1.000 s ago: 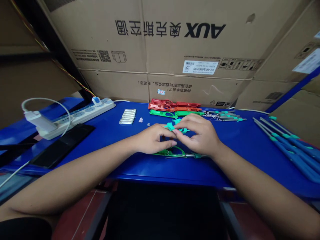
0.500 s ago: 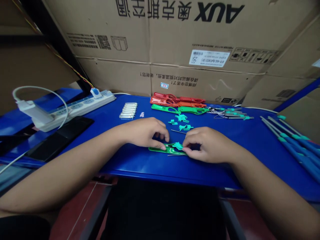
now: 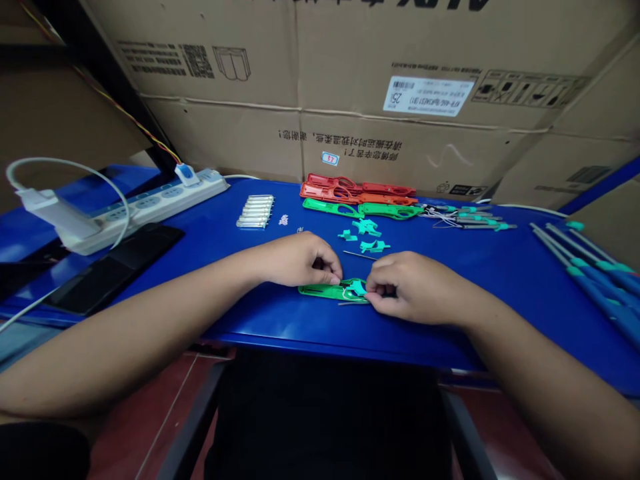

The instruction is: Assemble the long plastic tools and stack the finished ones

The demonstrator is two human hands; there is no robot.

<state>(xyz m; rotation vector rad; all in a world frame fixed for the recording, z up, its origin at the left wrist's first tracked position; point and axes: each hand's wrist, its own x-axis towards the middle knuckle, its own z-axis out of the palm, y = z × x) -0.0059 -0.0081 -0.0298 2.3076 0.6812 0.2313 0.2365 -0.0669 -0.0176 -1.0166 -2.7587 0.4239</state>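
Observation:
A green plastic casing half (image 3: pixel 320 291) lies lengthwise on the blue table in front of me, with a thin white wire inside it. In its right part sits a small teal plastic piece (image 3: pixel 356 288). My right hand (image 3: pixel 407 288) pinches that piece's right edge between thumb and finger and covers the casing's right end. My left hand (image 3: pixel 311 261) is closed over the casing's far edge, thumb against fingers. What lies between them is hidden. A thin metal rod (image 3: pixel 351 304) lies along the casing's near side.
Behind my hands are loose teal pieces (image 3: pixel 367 227), another thin rod (image 3: pixel 359 255), red casings (image 3: pixel 335 191) and wired grey parts (image 3: pixel 475 220). Blue-handled tools (image 3: pixel 595 280) lie right. At left are small glass-like tubes (image 3: pixel 255 211), a power strip (image 3: pixel 150 203) and a black slab (image 3: pixel 117 267). Cardboard (image 3: pixel 345 120) stands behind.
My left thumb has lifted off the casing's inside and closed against the fingers at its far edge. The dark bit by that thumb no longer shows. My right hand keeps its pinch.

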